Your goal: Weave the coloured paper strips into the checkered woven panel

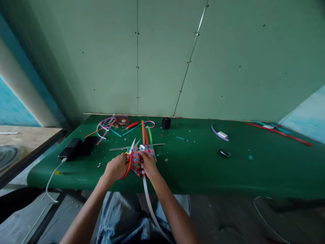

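Note:
My left hand [117,167] is closed round the red handles of a pair of scissors [130,157], whose blades point up and stand apart. Beside it lies a piece woven from many-coloured strips [151,151], near the table's front edge. The fingers of my right hand [146,163] are pinched together on the woven piece, by a white strip [147,195] that hangs down over my lap. Orange, red and green strips stick out from its far side, and grey ones to both sides.
Loose strips [104,127], a red-handled knife [133,124] and a black spool [166,123] lie at the back. A black power bank [71,148] with a white cable is at the left. On the right are a dark oval object [224,153] and red strips [286,134].

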A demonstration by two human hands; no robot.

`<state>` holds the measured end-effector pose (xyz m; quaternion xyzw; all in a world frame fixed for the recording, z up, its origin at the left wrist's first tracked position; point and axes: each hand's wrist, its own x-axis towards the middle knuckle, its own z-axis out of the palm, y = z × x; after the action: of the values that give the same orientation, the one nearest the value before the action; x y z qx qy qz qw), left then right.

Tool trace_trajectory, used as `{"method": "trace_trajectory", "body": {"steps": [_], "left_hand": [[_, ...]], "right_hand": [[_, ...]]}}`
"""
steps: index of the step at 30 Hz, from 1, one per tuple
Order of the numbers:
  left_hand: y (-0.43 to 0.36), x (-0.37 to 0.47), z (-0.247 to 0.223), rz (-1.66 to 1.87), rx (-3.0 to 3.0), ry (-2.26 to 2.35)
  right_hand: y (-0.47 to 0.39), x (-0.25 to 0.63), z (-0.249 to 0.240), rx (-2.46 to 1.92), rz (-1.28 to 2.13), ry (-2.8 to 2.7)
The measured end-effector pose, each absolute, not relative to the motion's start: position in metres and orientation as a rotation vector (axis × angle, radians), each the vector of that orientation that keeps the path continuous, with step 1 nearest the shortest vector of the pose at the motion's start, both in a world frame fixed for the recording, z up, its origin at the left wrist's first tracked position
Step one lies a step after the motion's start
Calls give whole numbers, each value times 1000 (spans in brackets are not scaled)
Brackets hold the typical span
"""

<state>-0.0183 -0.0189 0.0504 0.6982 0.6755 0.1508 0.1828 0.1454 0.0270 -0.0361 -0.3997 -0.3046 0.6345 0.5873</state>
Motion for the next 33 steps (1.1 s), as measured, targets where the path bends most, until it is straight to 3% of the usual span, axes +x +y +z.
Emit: {"method": "trace_trajectory", "body": {"steps": [3,6,33], "left_hand": [[-29,-16,60,80,2137,1978],[-33,-4,62,-43,2170,1924],[-28,15,64,-78,2204,1868]], "right_hand": [[27,147,-37,-888,1472,-681],[26,147,-37,-861,1478,-679],[20,150,-41,-778,1502,-726]]}}
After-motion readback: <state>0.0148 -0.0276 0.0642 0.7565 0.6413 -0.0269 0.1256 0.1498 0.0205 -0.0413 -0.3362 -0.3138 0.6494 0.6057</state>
